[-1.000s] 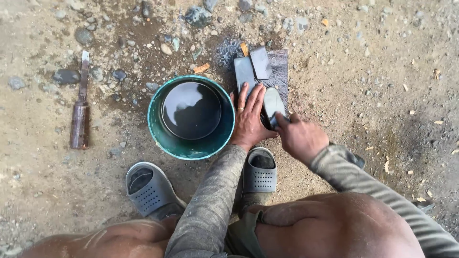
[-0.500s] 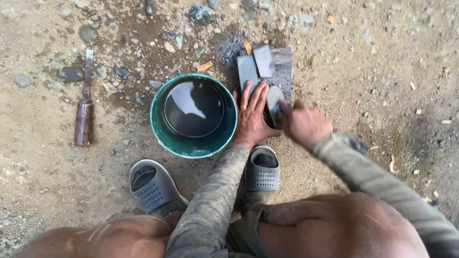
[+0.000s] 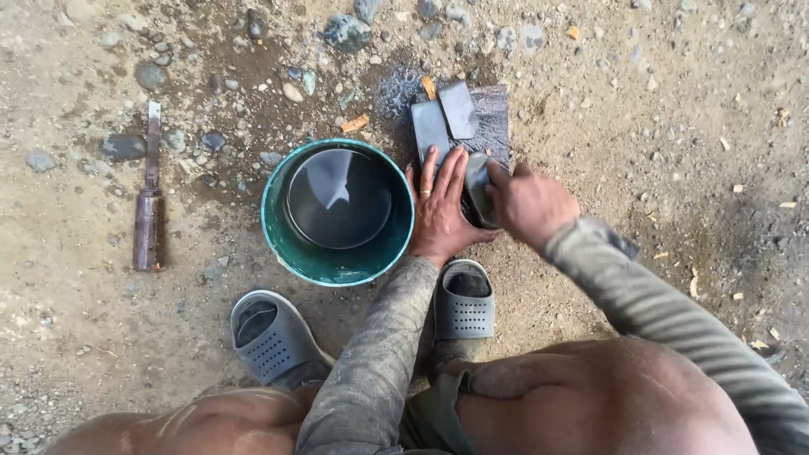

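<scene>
My left hand (image 3: 440, 209) lies flat with spread fingers on the near end of a grey flat stone (image 3: 428, 128) on the dirt ground. My right hand (image 3: 529, 202) grips a dark grey oblong object (image 3: 479, 187), held upright against the wet dark slab (image 3: 493, 118) beside the left hand. A second grey stone (image 3: 459, 109) lies on that slab. Just left of my left hand stands a green bucket (image 3: 278, 244) with dark water in it.
A rusty chisel-like tool with a wooden handle (image 3: 149, 206) lies on the ground at the left. Two grey perforated clogs (image 3: 270, 337) (image 3: 465, 303) sit near my knees. Pebbles and small rocks (image 3: 345, 34) are scattered along the far side.
My right hand with the oblong object has shifted slightly along the slab. The left hand stays pressed on the stone, and the bucket has not moved.
</scene>
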